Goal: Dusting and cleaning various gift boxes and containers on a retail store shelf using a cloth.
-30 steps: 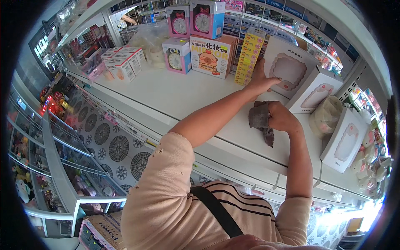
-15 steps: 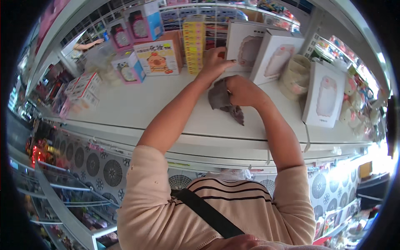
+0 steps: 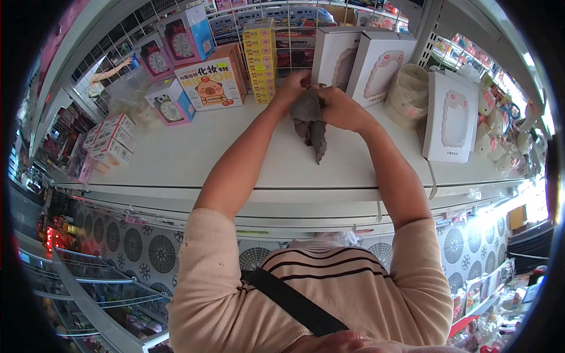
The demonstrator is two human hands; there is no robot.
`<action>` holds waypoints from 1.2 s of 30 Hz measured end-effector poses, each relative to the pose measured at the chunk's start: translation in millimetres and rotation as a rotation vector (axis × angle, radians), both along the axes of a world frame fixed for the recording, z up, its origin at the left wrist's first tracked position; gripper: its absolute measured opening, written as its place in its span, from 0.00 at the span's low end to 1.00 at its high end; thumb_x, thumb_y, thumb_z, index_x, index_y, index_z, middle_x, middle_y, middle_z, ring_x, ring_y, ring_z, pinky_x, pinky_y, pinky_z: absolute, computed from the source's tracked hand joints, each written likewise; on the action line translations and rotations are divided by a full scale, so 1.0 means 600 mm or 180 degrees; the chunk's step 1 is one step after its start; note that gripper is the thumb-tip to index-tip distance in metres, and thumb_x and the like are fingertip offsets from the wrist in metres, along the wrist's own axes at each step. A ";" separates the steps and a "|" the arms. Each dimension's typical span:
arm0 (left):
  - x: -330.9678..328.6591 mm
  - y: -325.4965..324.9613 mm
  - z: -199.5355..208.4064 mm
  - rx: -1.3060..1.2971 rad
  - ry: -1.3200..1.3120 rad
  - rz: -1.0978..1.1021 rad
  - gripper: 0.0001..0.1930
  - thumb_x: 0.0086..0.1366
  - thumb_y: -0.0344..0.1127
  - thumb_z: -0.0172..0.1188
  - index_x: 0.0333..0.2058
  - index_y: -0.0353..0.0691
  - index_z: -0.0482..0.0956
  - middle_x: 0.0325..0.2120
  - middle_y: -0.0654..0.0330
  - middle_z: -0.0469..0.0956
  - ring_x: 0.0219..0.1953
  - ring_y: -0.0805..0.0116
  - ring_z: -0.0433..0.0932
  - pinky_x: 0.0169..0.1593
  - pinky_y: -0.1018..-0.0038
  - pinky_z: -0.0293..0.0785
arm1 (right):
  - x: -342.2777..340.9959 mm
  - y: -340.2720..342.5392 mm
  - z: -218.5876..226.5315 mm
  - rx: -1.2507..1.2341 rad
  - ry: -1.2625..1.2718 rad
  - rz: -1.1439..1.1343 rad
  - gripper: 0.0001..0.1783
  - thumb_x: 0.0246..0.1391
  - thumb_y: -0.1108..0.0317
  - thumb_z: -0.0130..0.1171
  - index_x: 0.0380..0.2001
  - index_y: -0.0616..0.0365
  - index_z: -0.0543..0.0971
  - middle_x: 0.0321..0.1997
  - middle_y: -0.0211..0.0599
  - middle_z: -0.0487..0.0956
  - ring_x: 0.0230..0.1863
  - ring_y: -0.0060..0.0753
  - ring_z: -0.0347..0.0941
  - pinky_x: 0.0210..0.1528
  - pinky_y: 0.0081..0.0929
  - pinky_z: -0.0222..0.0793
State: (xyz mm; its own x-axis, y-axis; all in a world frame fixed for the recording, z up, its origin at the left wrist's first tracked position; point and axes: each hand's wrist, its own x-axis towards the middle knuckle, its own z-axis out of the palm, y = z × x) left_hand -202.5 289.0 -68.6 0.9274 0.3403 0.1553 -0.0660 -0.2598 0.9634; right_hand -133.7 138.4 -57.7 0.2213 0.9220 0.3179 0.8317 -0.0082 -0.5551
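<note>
A crumpled grey cloth [image 3: 309,115] hangs from my right hand [image 3: 342,110], its lower end trailing over the white shelf [image 3: 235,159]. The fingers of that hand are closed on the cloth's upper part. Beside it, at the cloth's top left, my left hand [image 3: 289,93] has its fingers curled; what they hold, if anything, is hidden. Both hands are close together in front of a white box [image 3: 334,57] standing at the back. A second white box [image 3: 381,69] with a scalloped pink-edged picture leans to the right of it.
Left stand a stack of yellow boxes [image 3: 260,62], a box with a cartoon bear [image 3: 213,82], and pink-blue boxes [image 3: 170,103]. Small red-and-white boxes [image 3: 112,141] lie farther left. Right are a cream round container [image 3: 408,94] and another white box [image 3: 452,120]. Wire mesh backs the shelf.
My right hand has moved up and left with the cloth, closer to my left hand. My left hand has shifted slightly left, and its fingers have curled in.
</note>
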 end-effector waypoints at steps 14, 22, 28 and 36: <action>-0.001 0.042 -0.007 0.0093 -0.1455 0.0461 0.23 0.54 0.31 0.60 0.50 0.35 0.68 0.44 0.52 0.74 0.46 0.64 0.74 0.48 0.70 0.69 | -0.022 -0.008 0.028 0.1026 0.2895 0.0796 0.17 0.50 0.72 0.58 0.45 0.64 0.74 0.41 0.33 0.78 0.42 0.24 0.73 0.46 0.23 0.70; -0.028 0.048 0.025 0.0708 -0.1855 0.1019 0.23 0.55 0.32 0.59 0.50 0.34 0.67 0.43 0.51 0.76 0.44 0.64 0.75 0.48 0.70 0.69 | -0.015 0.001 0.073 0.2507 0.2957 0.0948 0.17 0.52 0.76 0.55 0.47 0.64 0.72 0.45 0.35 0.76 0.46 0.27 0.73 0.50 0.25 0.69; -0.044 0.017 0.042 0.0740 -0.2317 0.0799 0.27 0.58 0.33 0.56 0.55 0.34 0.59 0.48 0.51 0.71 0.48 0.65 0.71 0.51 0.70 0.66 | -0.038 0.025 0.086 0.2463 -0.1019 -0.0061 0.23 0.54 0.61 0.57 0.49 0.61 0.70 0.48 0.46 0.75 0.55 0.46 0.65 0.59 0.37 0.59; -0.035 0.028 0.033 0.0566 -0.2263 0.1162 0.27 0.68 0.50 0.44 0.55 0.32 0.60 0.49 0.52 0.68 0.51 0.65 0.65 0.56 0.73 0.58 | 0.008 0.050 0.019 0.2206 -0.1517 -0.1325 0.13 0.43 0.60 0.61 0.22 0.62 0.80 0.32 0.56 0.76 0.42 0.56 0.68 0.46 0.43 0.66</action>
